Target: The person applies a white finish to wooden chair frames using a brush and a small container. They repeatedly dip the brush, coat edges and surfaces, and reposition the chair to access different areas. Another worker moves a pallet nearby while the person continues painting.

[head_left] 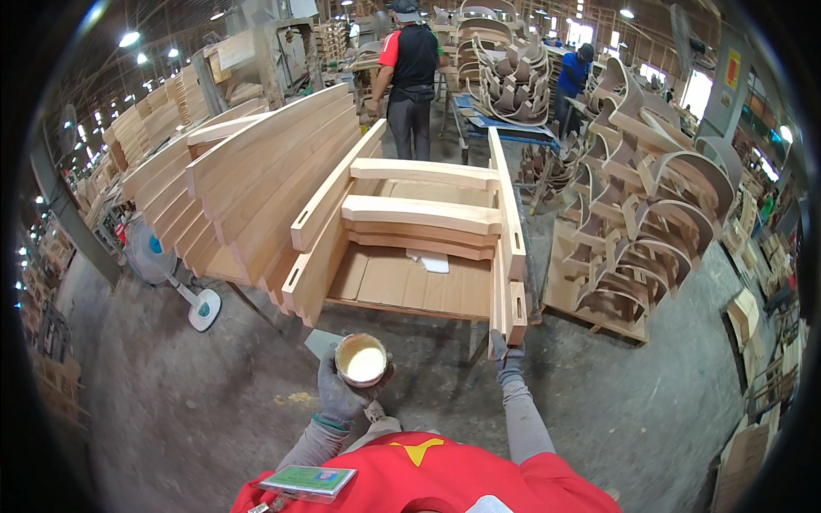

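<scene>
While the left grip [341, 390] clasps the cup [361, 360], I can't tell if the right grip [509, 354] closes.

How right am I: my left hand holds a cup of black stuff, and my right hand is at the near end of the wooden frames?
One slip: the stuff is pale cream, not black, as the head view shows. Your left hand holds the cup, and your right hand is at the wooden frames' near end.

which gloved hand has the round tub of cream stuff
The left hand holds the round tub, open side up. The right hand has no tub; it is at the near end of a pale wooden rail.
</scene>
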### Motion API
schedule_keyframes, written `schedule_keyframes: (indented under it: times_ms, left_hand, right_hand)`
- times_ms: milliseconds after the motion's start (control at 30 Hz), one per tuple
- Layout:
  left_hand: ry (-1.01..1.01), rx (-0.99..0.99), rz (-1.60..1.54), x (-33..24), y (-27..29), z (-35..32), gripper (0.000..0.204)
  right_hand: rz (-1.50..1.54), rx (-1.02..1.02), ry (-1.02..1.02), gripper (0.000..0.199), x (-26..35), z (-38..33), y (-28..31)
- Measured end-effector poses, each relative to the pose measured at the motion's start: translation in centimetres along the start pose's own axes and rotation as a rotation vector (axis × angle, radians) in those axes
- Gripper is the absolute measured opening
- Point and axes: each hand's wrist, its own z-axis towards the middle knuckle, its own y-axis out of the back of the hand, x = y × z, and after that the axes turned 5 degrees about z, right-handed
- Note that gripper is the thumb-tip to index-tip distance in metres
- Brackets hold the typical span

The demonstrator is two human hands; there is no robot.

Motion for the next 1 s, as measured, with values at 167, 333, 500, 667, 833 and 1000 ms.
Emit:
schedule_keyframes:
  times_ms: [167, 333, 500, 667, 833, 1000]
  left_hand:
    - [0.002, 0.047, 0.032, 0.0, -1.3, -0.2, 0.045]
    - [-0.001, -0.007, 0.038, -0.1, -0.5, -1.1, 0.043]
    - [-0.188, 0.038, 0.386, 1.2, -1.8, -0.5, 0.042]
    - [-0.105, -0.099, 0.141, 0.2, 0.5, -1.5, 0.040]
    - [-0.145, 0.044, 0.304, 1.1, -0.2, -0.4, 0.044]
    - [-0.046, -0.057, 0.130, 0.7, 0.4, -0.4, 0.045]
  right_hand:
    - [-0.022, 0.004, -0.049, 0.042, -0.2, 0.8, 1.3]
    - [-0.029, 0.065, -0.131, 0.043, 1.7, -1.3, -0.4]
    - [-0.106, 0.043, -0.071, 0.039, 2.0, -0.2, 0.6]
    - [-0.284, 0.150, -0.140, 0.036, 0.6, -1.8, -1.1]
    - [-0.242, 0.052, -0.019, 0.043, -2.5, 2.0, 0.8]
    - [-0.177, 0.117, -0.054, 0.040, -2.7, 1.4, 0.4]
